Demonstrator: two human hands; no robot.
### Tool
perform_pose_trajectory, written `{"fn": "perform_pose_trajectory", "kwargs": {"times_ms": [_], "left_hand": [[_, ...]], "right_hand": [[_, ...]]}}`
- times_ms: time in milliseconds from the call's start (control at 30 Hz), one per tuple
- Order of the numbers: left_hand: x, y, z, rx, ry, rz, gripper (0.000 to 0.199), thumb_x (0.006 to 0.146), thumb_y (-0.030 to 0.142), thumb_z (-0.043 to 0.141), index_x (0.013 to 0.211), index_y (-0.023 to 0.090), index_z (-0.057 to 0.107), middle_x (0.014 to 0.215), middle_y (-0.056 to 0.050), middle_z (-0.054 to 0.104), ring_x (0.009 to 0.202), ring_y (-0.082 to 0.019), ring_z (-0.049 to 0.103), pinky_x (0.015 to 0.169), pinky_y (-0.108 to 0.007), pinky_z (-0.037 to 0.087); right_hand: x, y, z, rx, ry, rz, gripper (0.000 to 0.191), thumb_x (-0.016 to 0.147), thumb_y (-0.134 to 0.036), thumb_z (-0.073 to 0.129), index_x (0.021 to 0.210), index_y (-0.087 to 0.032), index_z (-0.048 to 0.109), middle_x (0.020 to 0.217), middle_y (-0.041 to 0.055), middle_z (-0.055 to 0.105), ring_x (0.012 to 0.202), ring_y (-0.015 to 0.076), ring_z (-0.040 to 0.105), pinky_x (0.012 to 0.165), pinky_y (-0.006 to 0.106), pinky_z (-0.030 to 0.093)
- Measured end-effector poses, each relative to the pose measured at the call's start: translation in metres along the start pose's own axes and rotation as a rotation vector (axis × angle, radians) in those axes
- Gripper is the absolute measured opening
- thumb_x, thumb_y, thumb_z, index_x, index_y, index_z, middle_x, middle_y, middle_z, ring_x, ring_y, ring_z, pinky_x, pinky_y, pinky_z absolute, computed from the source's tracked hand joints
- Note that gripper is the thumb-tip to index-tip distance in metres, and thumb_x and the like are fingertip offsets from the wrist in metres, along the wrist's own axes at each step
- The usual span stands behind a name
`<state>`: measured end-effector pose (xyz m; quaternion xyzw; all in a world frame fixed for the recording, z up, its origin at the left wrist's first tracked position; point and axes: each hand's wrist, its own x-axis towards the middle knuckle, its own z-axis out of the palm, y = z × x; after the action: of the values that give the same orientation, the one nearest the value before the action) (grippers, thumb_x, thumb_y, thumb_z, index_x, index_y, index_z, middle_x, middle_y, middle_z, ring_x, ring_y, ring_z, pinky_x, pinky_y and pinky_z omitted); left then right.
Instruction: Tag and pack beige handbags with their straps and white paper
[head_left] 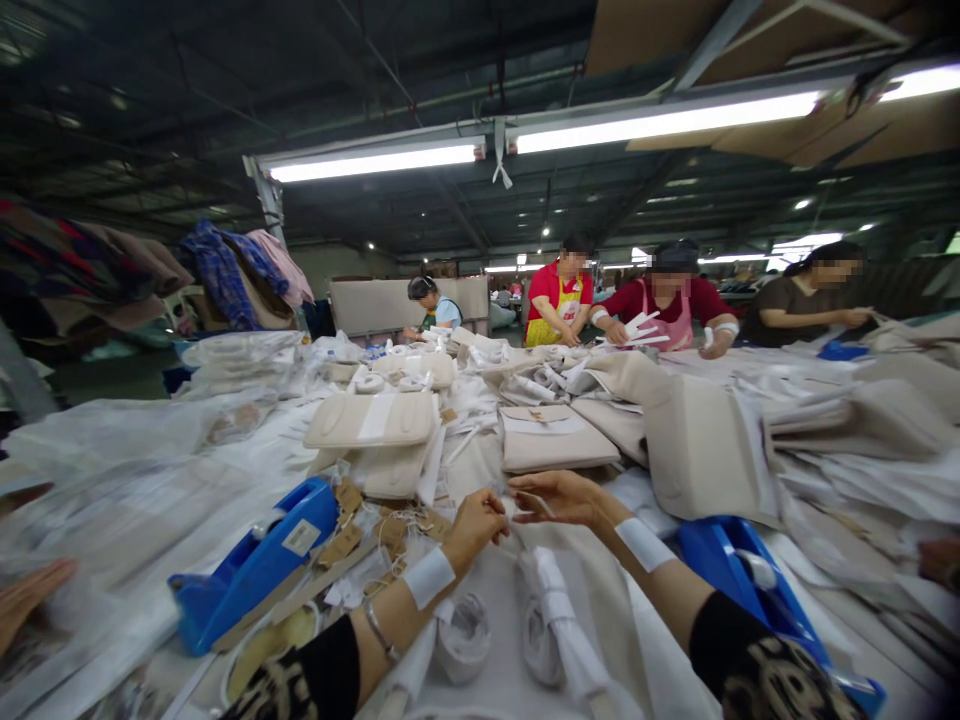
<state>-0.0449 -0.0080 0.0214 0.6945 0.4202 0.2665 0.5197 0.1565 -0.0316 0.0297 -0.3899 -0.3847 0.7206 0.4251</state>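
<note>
My left hand (478, 522) is raised with its fingers curled together in a pinch. Whatever lies between those fingertips is too small to make out. Just to the right, my right hand (562, 497) is held out with its fingers stretched, close to the left fingertips. Both hands are above a pale cream bag (592, 580) in front of me. Toward me on it lie a coiled strap wrapped in white (463, 640) and a second white-wrapped strap (555, 605). Brown cardboard tags with strings (341, 545) lie left of my left hand.
A blue tape dispenser (259, 565) is at the left and another blue tape dispenser (739, 570) at the right. A tape roll (274, 650) is near my left forearm. Cream bags (371, 420) and plastic wrapping (142, 520) cover the table. Co-workers stand across it; other people's hands (34, 600) show at the edges.
</note>
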Motion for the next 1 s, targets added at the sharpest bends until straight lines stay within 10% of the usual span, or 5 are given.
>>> {"fn": "perform_pose_trajectory", "kwargs": {"times_ms": [267,567,1000], "left_hand": [[0.000,0.005,-0.007,-0.218,0.081,0.034,0.014,0.061,0.011,0.058,0.073,0.017,0.052,0.058,0.003,0.062,0.048,-0.007,0.048,0.046,-0.018,0.028],[0.003,0.004,-0.020,-0.404,0.103,-0.038,0.022,0.060,0.016,0.062,0.079,0.016,0.051,0.066,-0.001,0.065,0.055,-0.009,0.057,0.046,-0.017,0.032],[0.004,0.014,-0.035,-0.261,0.049,-0.027,0.033,0.074,0.016,0.055,0.106,0.013,0.051,0.088,-0.009,0.068,0.064,-0.014,0.067,0.043,-0.017,0.034]], "right_hand": [[0.002,0.021,0.009,-0.030,0.135,-0.118,0.042,0.051,-0.016,0.081,0.089,-0.015,0.064,0.079,0.0011,0.065,0.081,0.0151,0.065,0.092,0.033,0.048],[-0.006,0.037,0.019,-0.342,0.448,-0.285,0.031,0.061,-0.040,0.077,0.064,-0.016,0.057,0.059,-0.0054,0.052,0.056,0.0078,0.043,0.056,0.023,0.033],[0.001,0.032,0.049,-0.607,0.450,-0.429,0.015,0.060,-0.029,0.067,0.060,-0.014,0.065,0.053,-0.0026,0.054,0.051,0.0085,0.041,0.051,0.023,0.030]]}}
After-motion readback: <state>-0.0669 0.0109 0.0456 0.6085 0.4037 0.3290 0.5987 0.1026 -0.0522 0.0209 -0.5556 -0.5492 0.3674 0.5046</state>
